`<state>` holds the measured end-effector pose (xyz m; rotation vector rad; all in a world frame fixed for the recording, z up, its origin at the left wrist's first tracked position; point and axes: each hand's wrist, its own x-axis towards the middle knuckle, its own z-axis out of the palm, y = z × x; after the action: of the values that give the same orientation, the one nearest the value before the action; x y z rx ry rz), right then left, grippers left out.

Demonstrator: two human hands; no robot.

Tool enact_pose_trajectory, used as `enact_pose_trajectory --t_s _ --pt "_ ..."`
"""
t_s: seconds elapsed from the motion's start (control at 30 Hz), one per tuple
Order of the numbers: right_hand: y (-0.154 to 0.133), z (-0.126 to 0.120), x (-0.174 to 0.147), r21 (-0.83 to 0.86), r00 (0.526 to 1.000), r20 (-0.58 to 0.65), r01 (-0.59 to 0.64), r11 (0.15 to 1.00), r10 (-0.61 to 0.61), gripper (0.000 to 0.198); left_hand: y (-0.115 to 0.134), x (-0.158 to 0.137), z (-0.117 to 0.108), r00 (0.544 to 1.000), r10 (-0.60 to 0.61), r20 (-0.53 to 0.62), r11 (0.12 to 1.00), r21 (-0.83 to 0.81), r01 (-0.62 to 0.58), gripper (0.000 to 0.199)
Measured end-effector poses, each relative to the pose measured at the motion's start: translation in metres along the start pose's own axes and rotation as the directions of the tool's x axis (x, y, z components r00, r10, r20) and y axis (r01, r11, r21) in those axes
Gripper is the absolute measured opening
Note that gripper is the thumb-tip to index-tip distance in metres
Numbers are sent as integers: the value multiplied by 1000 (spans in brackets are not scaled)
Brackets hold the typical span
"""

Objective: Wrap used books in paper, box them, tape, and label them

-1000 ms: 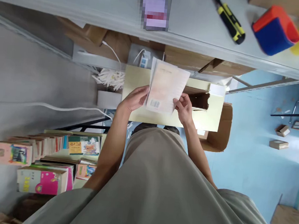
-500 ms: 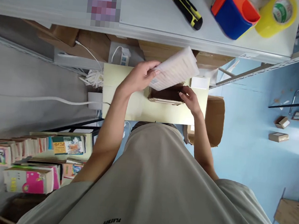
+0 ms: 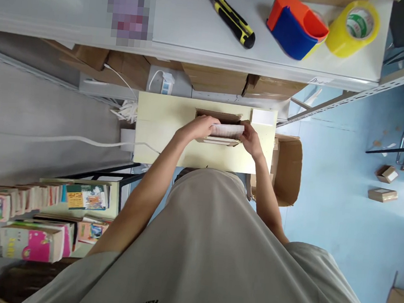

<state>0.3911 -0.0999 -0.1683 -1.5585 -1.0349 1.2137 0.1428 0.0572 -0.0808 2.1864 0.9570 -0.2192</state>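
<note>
A small open cardboard box sits on the pale yellow table in front of me. A white, flat wrapped package is partly down inside its opening. My left hand grips the package's left end, fingers curled at the box's left side. At the other end, my right hand is closed on the package's right edge, close to the box's right flap. The package's lower part is hidden in the box, and what it wraps does not show.
A grey shelf beyond the table carries a box cutter, an orange-and-blue holder and yellow tape. A white label stack lies at the table's back right. A larger carton stands right; books are left.
The package has come down from above the box into its opening and turned more level. My right hand has moved from the box's edge onto the package's right end.
</note>
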Motion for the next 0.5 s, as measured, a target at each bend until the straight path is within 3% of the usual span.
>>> enact_pose_trajectory --t_s 0.17,0.33,0.43,0.5 --pt "5 4 0 -53 1000 -27 12 999 -14 80 -6 24 25 985 -89 150 995 -33 95 51" --pt "-8 9 -14 -106 997 -56 42 994 -48 78 0 23 45 966 -210 153 977 12 211 58" --pt "-20 2 -27 -164 986 -156 40 986 -66 65 0 1 57 985 -166 40 986 -14 166 62" --pt "-25 -7 -33 -192 955 -288 22 981 -78 59 -6 -22 63 985 -86 -150 993 -92 73 58"
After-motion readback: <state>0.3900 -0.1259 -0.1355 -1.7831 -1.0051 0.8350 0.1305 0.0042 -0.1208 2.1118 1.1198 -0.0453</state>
